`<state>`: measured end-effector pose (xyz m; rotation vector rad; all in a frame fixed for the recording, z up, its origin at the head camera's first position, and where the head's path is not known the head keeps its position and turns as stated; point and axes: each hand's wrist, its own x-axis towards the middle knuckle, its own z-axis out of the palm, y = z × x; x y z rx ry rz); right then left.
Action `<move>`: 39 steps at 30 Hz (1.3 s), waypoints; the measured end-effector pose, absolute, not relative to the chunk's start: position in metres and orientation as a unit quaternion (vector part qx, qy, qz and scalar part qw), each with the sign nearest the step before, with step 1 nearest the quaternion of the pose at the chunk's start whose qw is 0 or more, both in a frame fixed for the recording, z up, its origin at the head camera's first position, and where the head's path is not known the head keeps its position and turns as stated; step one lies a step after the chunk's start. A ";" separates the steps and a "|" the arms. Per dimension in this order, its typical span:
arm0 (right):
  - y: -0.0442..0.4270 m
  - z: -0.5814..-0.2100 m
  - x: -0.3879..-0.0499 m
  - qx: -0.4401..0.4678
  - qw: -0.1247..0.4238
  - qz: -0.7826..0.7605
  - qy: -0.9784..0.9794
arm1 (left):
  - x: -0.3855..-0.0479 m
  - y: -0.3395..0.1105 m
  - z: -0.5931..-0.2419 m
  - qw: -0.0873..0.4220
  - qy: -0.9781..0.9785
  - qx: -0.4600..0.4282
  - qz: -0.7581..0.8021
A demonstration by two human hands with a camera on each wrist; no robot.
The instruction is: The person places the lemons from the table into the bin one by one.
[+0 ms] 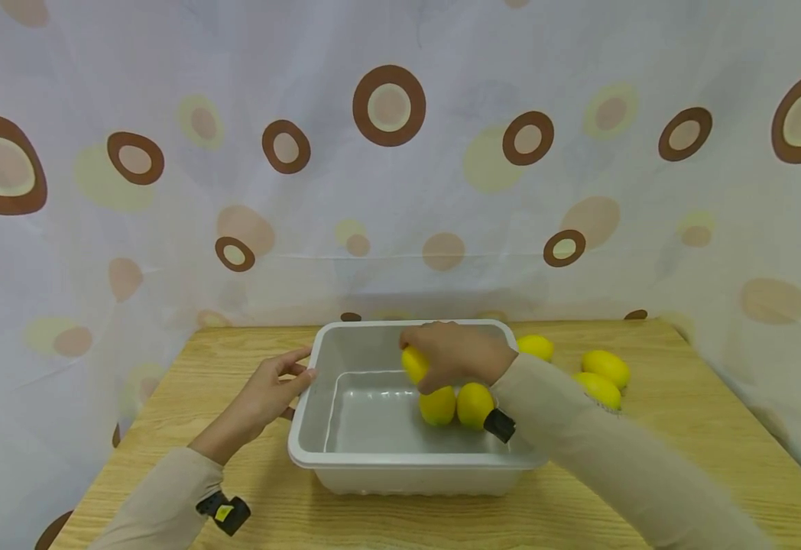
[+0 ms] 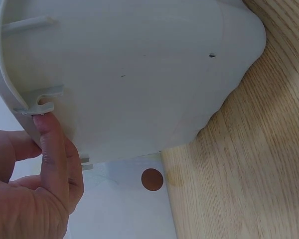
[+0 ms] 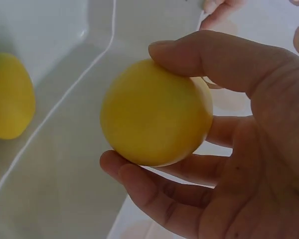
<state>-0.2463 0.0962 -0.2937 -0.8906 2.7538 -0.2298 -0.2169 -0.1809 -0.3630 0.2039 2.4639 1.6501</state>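
Fingers (image 3: 139,184) of the right hand (image 1: 457,353) curve partway round a lemon (image 1: 414,364), thumb on one side and fingertips on the other, spread to about the fruit's width. The held lemon lies within the bin's outline, toward the rear rim; whether it touches the floor cannot be told. Its surface looks smooth and rounded, so a slackened thumb could let it slip and knock the second lemon (image 1: 438,409) or third lemon (image 1: 475,405), both lying in the right half of the bin (image 1: 414,460). The left hand (image 1: 270,393) pinches the bin's left rim, thumb above and a finger beneath; an upward pull there could tilt the bin and roll its contents rightward. The right sleeve (image 1: 600,443) crosses the bin's right rim. Beyond that rim, on the counter (image 1: 689,458), lie a fourth lemon (image 1: 535,347), near the bin's rear right corner, and, farther right, a fifth (image 1: 605,368) and sixth (image 1: 597,390); a low sweep of the forearm could send these toward the counter's right edge.
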 end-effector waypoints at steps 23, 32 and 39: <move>0.060 -0.344 -0.269 -0.229 0.177 -0.078 0.954 | -0.215 -0.181 -0.362 0.084 0.828 0.069 0.550; 0.057 -0.356 -0.275 -0.232 0.168 -0.085 0.954 | -0.216 -0.182 -0.363 0.083 0.827 0.068 0.552; 0.059 -0.364 -0.278 -0.226 0.171 -0.101 0.954 | -0.216 -0.181 -0.363 0.081 0.830 0.064 0.548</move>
